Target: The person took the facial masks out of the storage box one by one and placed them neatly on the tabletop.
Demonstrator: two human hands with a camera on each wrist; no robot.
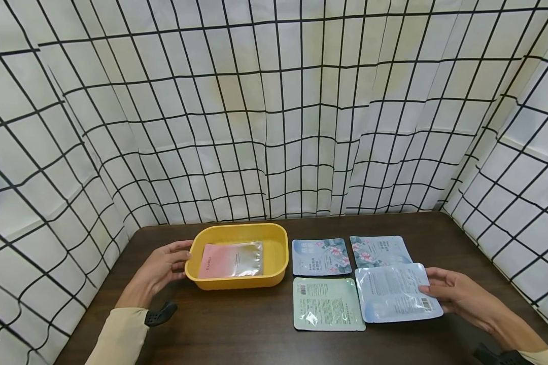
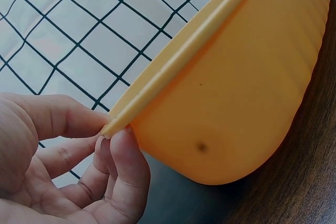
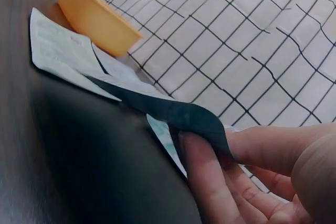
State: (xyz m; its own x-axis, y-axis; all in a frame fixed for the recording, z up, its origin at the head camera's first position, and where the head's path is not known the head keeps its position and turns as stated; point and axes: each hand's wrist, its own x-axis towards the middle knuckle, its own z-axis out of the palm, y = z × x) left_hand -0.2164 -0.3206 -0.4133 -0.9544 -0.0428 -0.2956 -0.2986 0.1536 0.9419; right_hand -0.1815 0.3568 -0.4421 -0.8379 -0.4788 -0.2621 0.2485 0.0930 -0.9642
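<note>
My left hand (image 1: 162, 266) pinches the left rim of a yellow plastic basin (image 1: 242, 282), thumb above and fingers below in the left wrist view. A pink and silver packet (image 1: 224, 261) lies inside the basin. At the right, my right hand (image 1: 461, 298) pinches the right edge of a light blue sheet mask packet (image 1: 388, 291), printed side with barcode up. In the right wrist view the edge of this packet (image 3: 199, 121) is bent up between thumb and fingers. Its far edge covers the lower part of a blue floral packet (image 1: 376, 249).
Another blue floral packet (image 1: 319, 256) lies just right of the basin. Below it is a pale green packet (image 1: 326, 304), beside the held one. All stand on a dark wooden table (image 1: 237, 324), with a white curtain (image 1: 292, 126) of black grid lines around it.
</note>
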